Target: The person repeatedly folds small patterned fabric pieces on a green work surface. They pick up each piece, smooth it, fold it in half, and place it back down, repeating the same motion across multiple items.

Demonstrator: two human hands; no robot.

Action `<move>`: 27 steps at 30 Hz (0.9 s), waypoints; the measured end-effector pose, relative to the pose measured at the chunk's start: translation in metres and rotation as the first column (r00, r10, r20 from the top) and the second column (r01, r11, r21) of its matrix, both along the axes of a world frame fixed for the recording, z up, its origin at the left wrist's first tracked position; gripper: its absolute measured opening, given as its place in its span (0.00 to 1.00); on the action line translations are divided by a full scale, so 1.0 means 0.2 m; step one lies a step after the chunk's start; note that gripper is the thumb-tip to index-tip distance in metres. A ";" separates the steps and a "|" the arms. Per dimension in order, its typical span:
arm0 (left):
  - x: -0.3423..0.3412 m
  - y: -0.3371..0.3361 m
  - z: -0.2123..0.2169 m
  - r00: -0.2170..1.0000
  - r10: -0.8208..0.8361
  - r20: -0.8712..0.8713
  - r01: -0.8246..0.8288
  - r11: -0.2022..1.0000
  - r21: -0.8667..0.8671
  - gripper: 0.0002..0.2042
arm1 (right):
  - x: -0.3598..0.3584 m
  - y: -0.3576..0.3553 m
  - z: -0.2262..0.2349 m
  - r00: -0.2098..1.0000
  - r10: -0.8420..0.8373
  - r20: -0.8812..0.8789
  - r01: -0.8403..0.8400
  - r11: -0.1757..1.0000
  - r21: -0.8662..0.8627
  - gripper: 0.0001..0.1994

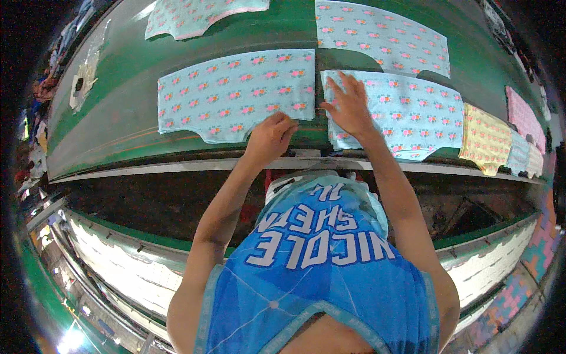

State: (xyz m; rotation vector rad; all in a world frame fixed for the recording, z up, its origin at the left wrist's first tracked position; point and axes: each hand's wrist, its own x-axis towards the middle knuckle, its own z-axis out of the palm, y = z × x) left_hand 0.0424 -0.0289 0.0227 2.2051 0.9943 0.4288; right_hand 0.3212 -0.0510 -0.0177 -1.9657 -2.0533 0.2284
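Note:
Two light-blue cut fabric pieces with pink and orange flowers lie side by side on the green table in front of me. At the lower right edge of the left fabric piece (218,88) is my left hand (272,137), its fingers curled together. Its fingertips are hidden, so a grip on the cloth edge cannot be confirmed. My right hand (349,107) rests with fingers spread on the left end of the right fabric piece (413,115). A narrow strip of green table shows between the two pieces.
Behind lie another blue floral piece (383,38) and one more (203,15) at the far left. To the right are yellow (486,138) and pink (525,118) pieces. Clear plastic (88,79) lies on the green table (127,76). Its metal-coloured edge (194,166) runs before me.

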 end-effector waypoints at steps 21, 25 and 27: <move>0.91 0.49 -0.43 0.967 0.249 0.048 -0.253 0.937 0.239 0.04 | 1.06 -0.61 -0.14 0.984 -0.160 -0.085 0.177 0.943 0.283 0.26; 0.88 0.48 -0.44 0.962 0.267 -0.054 -0.242 0.931 0.274 0.07 | 1.05 -0.61 -0.15 0.980 -0.155 -0.124 0.186 0.936 0.300 0.25; 0.93 0.43 -0.40 0.948 0.211 -0.240 -0.092 0.899 0.429 0.11 | 1.07 -0.62 -0.16 0.977 -0.184 -0.112 0.209 0.932 0.297 0.24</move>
